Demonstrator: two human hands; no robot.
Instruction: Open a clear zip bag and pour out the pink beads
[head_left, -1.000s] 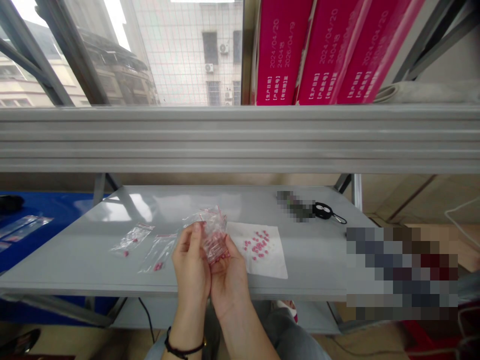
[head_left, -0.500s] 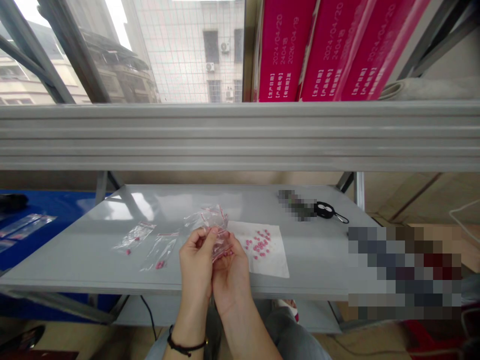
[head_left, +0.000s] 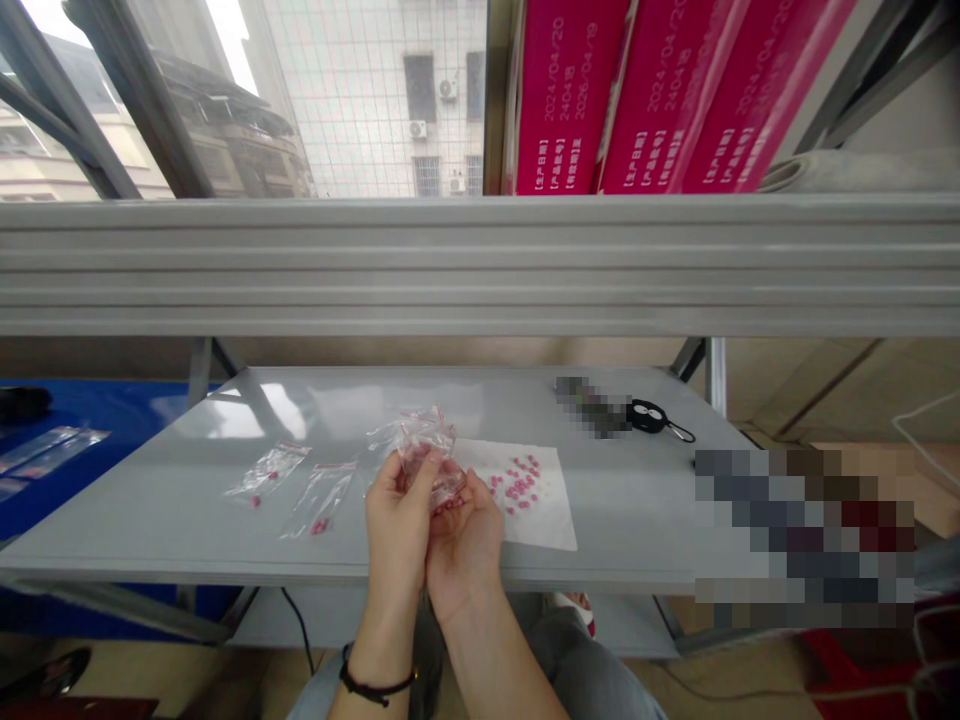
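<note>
Both hands meet over the front edge of the grey shelf (head_left: 637, 500). My left hand (head_left: 396, 530) pinches the top of a bunch of small clear zip bags (head_left: 424, 450) with red seal strips. My right hand (head_left: 465, 540) cups the same bunch from below, fingers curled around it. Just right of the hands lies a white sheet of paper (head_left: 551, 515) with several small pink beads (head_left: 517, 485) scattered on it. Two more small zip bags lie flat to the left, one bag (head_left: 324, 495) nearer the hands and another bag (head_left: 266, 472) further out, each with a few pink beads inside.
A black key fob (head_left: 651, 418) lies at the back right of the shelf. A thick grey shelf beam (head_left: 480, 265) crosses the view above, with magenta boxes (head_left: 645, 95) on it. A blue table (head_left: 90, 430) with more bags stands at the left.
My hands have shifted slightly right and closer to the paper, with the bunch of bags drawn lower between them. The left thumb has come up onto the bags.
</note>
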